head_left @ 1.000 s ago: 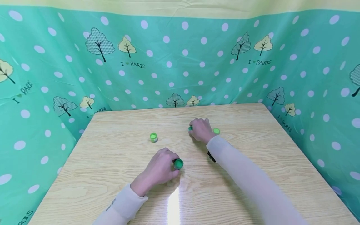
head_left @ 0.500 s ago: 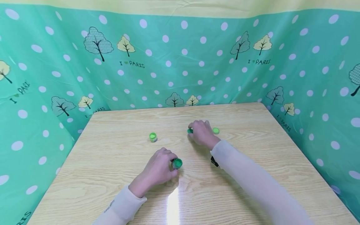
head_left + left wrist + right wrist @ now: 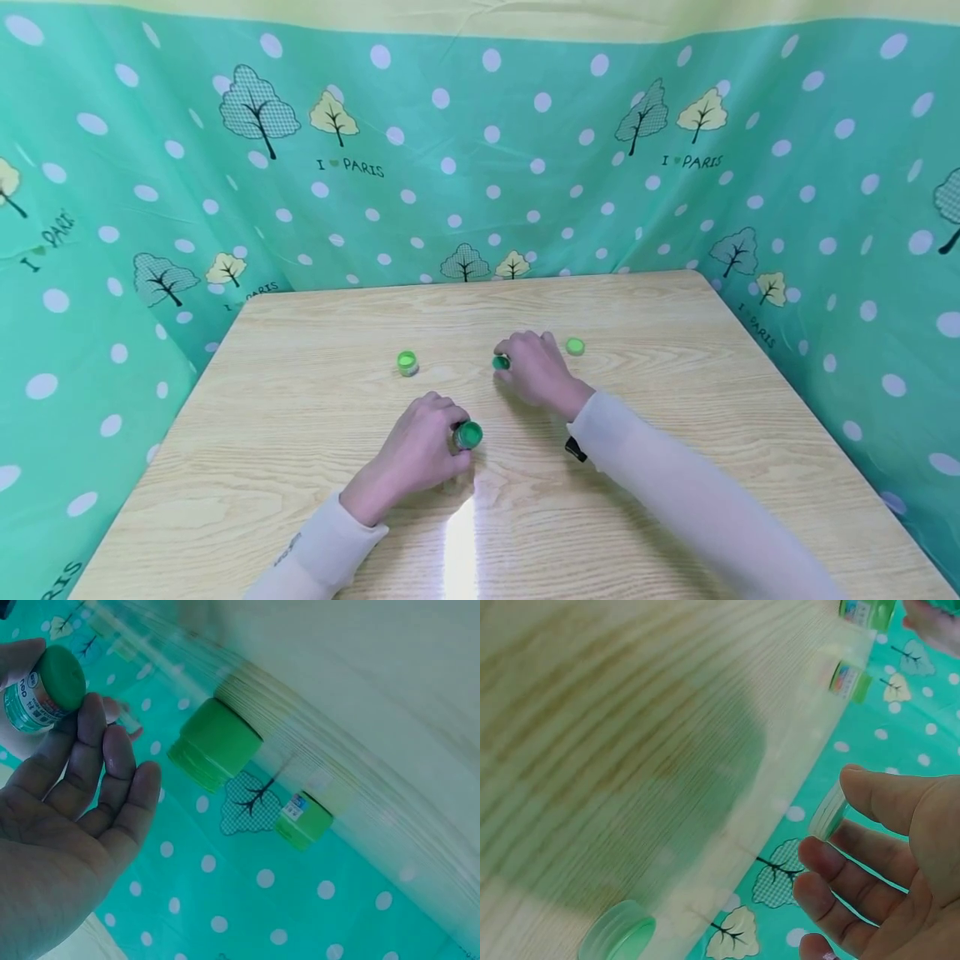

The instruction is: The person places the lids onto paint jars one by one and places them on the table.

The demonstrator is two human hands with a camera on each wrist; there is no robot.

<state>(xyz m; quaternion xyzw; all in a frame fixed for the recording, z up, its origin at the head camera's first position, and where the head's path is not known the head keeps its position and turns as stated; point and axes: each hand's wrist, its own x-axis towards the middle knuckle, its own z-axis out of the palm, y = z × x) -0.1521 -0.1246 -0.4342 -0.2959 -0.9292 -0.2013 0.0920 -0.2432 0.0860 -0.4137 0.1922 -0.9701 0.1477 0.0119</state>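
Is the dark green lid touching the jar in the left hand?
Apart. The head view shows tabletop between the lid, in the right hand, and the jar.

Free to you: tabletop (image 3: pixel 285 392) at left and far right of the frame, plus a gap at centre between the dark-green jar (image 3: pixel 469 435) and the dark-green lid (image 3: pixel 500 363). In your way: light-green jar (image 3: pixel 407 363), left of centre; light-green lid (image 3: pixel 575 347), right of centre; your right sleeve (image 3: pixel 675 475), slanting across lower right. Limit at back and sides: dotted curtain (image 3: pixel 450 125).
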